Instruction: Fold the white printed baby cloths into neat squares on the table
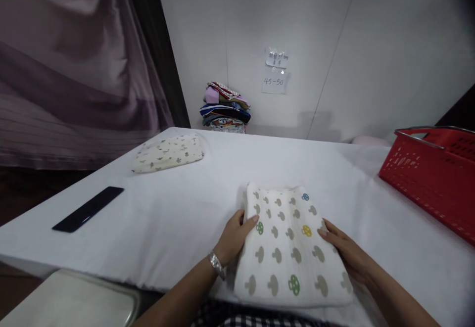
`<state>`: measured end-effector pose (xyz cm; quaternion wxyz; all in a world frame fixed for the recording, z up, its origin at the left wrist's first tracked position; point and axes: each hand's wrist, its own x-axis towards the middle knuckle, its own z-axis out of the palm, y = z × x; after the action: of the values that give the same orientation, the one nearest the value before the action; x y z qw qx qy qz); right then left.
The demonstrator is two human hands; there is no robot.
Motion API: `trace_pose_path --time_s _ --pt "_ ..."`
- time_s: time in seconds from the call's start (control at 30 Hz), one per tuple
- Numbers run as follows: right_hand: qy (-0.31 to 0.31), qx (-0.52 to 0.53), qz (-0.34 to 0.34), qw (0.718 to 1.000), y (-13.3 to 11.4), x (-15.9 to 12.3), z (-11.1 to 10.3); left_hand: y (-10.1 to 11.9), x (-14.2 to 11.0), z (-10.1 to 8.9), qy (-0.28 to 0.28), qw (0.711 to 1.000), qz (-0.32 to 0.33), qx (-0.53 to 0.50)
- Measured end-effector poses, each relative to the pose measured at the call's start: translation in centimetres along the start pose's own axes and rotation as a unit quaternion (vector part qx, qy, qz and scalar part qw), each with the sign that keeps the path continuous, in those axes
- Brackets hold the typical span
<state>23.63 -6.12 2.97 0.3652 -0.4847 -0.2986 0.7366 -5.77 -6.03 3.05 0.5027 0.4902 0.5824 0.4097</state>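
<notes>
A white folded cloth [285,248], thick and soft like a blanket or towel, lies at the near edge of the table. Grey mushrooms cover it, with a few green, yellow and blue ones. My left hand [235,233] grips its left side, thumb on top and fingers tucked beneath. At the opposite side my right hand [341,248] holds the edge, its fingertips over the top and the rest partly hidden by the cloth.
A white-covered table [178,218] carries a cream patterned folded cloth [170,153], a flat black object [89,209] and, at right, a red plastic basket [434,173]. Behind stands a stack of folded fabrics [225,109]. A white stool-like surface [74,300] is at lower left.
</notes>
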Motion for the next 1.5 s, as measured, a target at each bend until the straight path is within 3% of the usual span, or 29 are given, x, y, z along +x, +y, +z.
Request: trace_pose_path --time_s 0.2,0.33,0.43,0.57,0.7,1.0,1.23,1.5 --pt "-0.053 -0.033 -0.07 0.996 -2.9 1.0 2.9 3.2 1.9 -2.2 0.039 0.999 0.024 -0.007" --pt "-0.054 -0.047 -0.135 0.988 -4.9 3.4 4.7 5.2 4.2 -4.1 0.072 0.995 0.036 -0.06" --pt "-0.042 -0.05 -0.149 0.987 -5.0 6.1 5.3 4.2 6.3 -5.0 0.078 0.99 -0.015 -0.119" --pt "-0.005 -0.06 -0.091 0.994 -3.2 8.9 5.0 0.7 8.0 -5.4 0.051 0.981 -0.111 -0.151" --pt "-0.005 -0.048 -0.074 0.996 -2.2 9.2 4.7 -1.2 8.2 -5.6 0.048 0.983 -0.114 -0.133" --pt "-0.009 -0.04 -0.086 0.995 -2.2 9.0 4.5 -1.6 8.3 -5.8 0.152 0.984 -0.085 -0.034" --pt "-0.003 -0.054 -0.086 0.995 -2.0 9.3 4.0 -0.6 6.7 -5.0 0.142 0.981 -0.123 -0.044" --pt "0.033 -0.088 -0.103 0.99 -1.6 9.5 3.9 -1.4 6.9 -4.6 0.148 0.983 -0.107 -0.011"
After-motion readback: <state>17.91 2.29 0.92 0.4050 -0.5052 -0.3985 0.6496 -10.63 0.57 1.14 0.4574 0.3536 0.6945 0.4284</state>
